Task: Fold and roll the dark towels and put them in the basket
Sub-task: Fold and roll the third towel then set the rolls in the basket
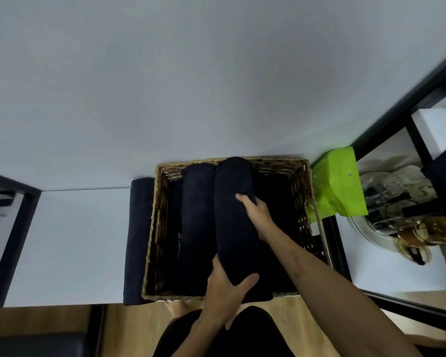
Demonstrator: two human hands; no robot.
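A woven wicker basket [304, 191] stands on the white table, against the wall. A rolled dark towel [233, 202] lies lengthwise over its middle, raised at the far end above the rim. My left hand [223, 287] grips the roll's near end. My right hand [256, 211] holds its right side near the middle. Another rolled dark towel [196, 222] lies inside the basket on the left, with more dark cloth beside it. A further dark towel [137, 238] lies on the table just outside the basket's left wall.
A bright green paper bag [335, 184] stands right of the basket. Past a black frame [397, 104], a side table carries glassware on a tray [397, 210]. A white table surface [70, 243] stretches left. Wooden floor and a black seat [36, 343] lie below.
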